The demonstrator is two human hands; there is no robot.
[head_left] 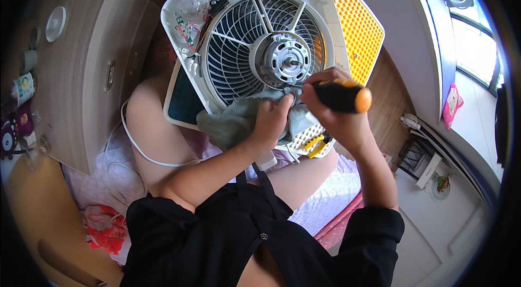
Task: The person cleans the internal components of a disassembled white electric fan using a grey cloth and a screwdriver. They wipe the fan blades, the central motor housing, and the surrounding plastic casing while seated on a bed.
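Across my lap lies an opened white fan housing (179,10) with a round grille (230,64) and a silver motor (285,59) at its centre. A grey-green cloth (228,121) is bunched over the grille's near edge, just below the motor. My left hand (269,120) grips this cloth, thumb raised toward the motor's rim. In my right hand (339,122) is a screwdriver (339,97) with a black and yellow handle, its shaft side reaching toward the cloth and motor edge. The tip is hidden by my fingers and the cloth.
Loose wires and a small circuit board (187,32) sit in the housing's left corner. Yellow-handled pliers (315,144) lie near my right thigh. A textured yellow panel (355,26) is beneath the housing. A white cord (144,146) loops over my left leg, beside a wooden cabinet (70,70).
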